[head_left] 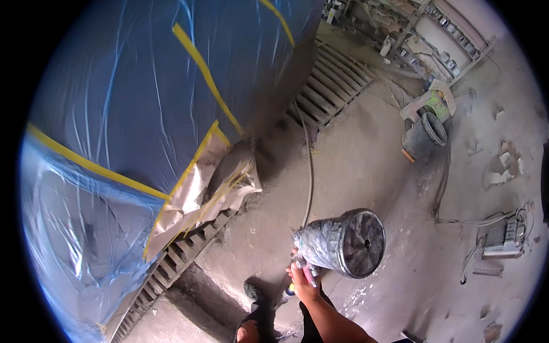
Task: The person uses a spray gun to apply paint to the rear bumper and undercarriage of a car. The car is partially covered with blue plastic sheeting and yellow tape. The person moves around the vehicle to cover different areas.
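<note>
In front of me, my right hand (303, 283) is closed round the handle of a spray gun (310, 273), of which a pinkish part and metal fittings show. A large paint-smeared grey cup (326, 243) sits on top of the gun, its round lid (365, 243) toward me. The cup hides the gun's nozzle end. To the left stands a large shape wrapped in bluish plastic sheeting (137, 97), with yellow tape (203, 68) and a patch of masking paper (191, 197). Between them, near the paper, a dark, dusty area (251, 151) shows. My left hand is out of view.
A thin hose (309, 171) runs over the floor from behind the cup toward a slatted floor grate (334, 80). Another grate (189, 251) borders the sheeting. On the right are a dark bucket (420, 140), cables (440, 194), a wall box (503, 237) and a shelf with cans (452, 31).
</note>
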{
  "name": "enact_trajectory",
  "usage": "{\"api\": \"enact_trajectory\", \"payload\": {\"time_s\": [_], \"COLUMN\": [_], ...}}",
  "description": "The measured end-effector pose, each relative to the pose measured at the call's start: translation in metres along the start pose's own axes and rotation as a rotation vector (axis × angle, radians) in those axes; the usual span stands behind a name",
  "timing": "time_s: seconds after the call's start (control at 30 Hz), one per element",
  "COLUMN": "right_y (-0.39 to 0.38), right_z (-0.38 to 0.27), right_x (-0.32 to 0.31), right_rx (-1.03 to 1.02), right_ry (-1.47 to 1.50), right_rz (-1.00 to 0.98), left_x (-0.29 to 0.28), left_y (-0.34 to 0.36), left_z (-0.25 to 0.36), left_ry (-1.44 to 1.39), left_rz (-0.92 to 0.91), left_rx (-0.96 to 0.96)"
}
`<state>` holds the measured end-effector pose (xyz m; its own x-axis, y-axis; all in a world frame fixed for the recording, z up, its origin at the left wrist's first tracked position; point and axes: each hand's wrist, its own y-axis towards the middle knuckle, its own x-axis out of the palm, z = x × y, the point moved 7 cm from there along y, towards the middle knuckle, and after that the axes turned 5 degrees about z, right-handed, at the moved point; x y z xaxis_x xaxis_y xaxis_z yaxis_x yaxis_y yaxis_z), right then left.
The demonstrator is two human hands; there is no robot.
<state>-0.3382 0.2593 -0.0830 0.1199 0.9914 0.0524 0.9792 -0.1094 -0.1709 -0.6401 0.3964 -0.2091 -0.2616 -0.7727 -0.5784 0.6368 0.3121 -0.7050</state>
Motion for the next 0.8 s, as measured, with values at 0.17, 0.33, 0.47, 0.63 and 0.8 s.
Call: {"api": "enact_trajectory", "payload": {"time_s": [0.17, 0.33, 0.47, 0.63, 0.8], "right_y": [0.037, 0.101, 0.167, 0.231, 0.286], "right_z": [-0.044, -0.071, -0.105, -0.173, -0.196], "right_x": [-0.056, -0.106, -0.14, -0.132, -0.112], "right_rx": [-0.221, -0.136, -0.239, -0.192, 0.104], "right_ry": [-0.364, -0.4, -0.501, -0.192, -0.128], "right_rz": [-0.117, -0.289, -0.392, -0.481, -0.546], "left_x": [-0.036, -0.092, -0.09, -0.02, 0.047], "left_y": [0.018, -0.002, -0.032, -0.059, -0.054], "left_z": [0.01, 0.025, 0.068, 0.085, 0.14], "left_ry": [0.229, 0.245, 0.227, 0.511, 0.772], "left_rz": [0.08, 0.178, 0.142, 0.01, -0.487], "left_rx": [-0.01, -0.356, -0.482, -0.427, -0.178]}}
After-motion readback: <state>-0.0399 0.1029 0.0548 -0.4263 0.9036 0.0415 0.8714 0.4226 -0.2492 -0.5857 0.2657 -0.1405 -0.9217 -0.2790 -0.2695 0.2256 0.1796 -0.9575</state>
